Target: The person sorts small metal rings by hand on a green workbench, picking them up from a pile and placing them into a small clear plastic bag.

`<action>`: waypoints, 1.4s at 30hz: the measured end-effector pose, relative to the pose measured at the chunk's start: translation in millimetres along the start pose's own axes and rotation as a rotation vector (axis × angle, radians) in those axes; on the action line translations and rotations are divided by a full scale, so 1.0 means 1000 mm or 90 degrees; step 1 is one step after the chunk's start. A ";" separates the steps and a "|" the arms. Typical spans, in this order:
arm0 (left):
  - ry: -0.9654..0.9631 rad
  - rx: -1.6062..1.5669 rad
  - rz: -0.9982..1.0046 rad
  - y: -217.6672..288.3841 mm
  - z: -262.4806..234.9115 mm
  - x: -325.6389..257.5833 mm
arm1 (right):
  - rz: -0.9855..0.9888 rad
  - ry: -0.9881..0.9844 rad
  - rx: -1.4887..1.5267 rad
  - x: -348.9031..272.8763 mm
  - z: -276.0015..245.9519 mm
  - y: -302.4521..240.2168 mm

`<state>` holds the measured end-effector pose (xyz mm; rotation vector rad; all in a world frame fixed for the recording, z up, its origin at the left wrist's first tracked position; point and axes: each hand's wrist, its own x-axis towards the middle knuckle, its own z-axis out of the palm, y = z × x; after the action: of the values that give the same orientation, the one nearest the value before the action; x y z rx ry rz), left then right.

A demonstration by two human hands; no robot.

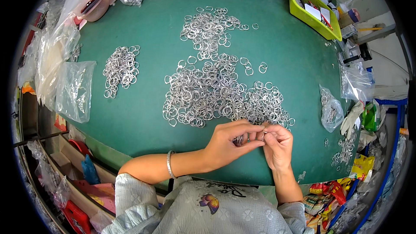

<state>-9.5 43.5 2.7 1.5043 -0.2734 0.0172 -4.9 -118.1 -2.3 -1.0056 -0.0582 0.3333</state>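
Observation:
Both of my hands meet just above the near edge of a green table [143, 117]. My left hand [227, 143] curls around a small bunch of silver metal rings [238, 139], fingertips pinched toward the right. My right hand [277, 144] pinches one small ring against the left fingertips. Directly beyond the hands lies a large spread pile of silver rings [216, 93]. A silver bracelet [169, 164] sits on my left wrist.
A smaller ring pile [121, 69] lies at the left and another [210, 28] farther back. Clear plastic bags [73, 89] crowd the left edge, a bag of rings [331, 112] sits at the right. A yellow-green tray [314, 15] stands at the back right.

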 end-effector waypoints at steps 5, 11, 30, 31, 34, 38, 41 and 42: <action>-0.016 -0.001 -0.003 0.000 0.000 0.000 | 0.009 0.033 -0.023 -0.002 -0.001 0.001; -0.051 -0.014 -0.004 0.000 0.000 0.001 | 0.040 0.041 -0.045 -0.001 0.001 -0.003; -0.158 -0.615 -0.471 -0.010 -0.011 0.010 | -0.215 0.126 -1.004 0.026 -0.030 -0.027; -0.154 -0.610 -0.471 -0.009 -0.010 0.010 | -0.218 0.124 -0.994 0.027 -0.030 -0.026; -0.155 -0.588 -0.456 -0.009 -0.009 0.009 | -0.256 0.138 -0.973 0.026 -0.037 -0.027; -0.147 -0.520 -0.438 -0.005 -0.006 0.010 | -0.280 0.218 -0.830 0.025 -0.033 -0.029; -0.155 -0.508 -0.440 -0.006 -0.006 0.009 | -0.188 0.202 -0.678 0.021 -0.033 -0.031; -0.155 -0.509 -0.449 -0.006 -0.007 0.009 | -0.155 0.189 -0.624 0.020 -0.032 -0.032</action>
<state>1.7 48.1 -2.1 0.7325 0.0764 -0.7573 28.5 -153.6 5.4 -1.9870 -0.0751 -0.1045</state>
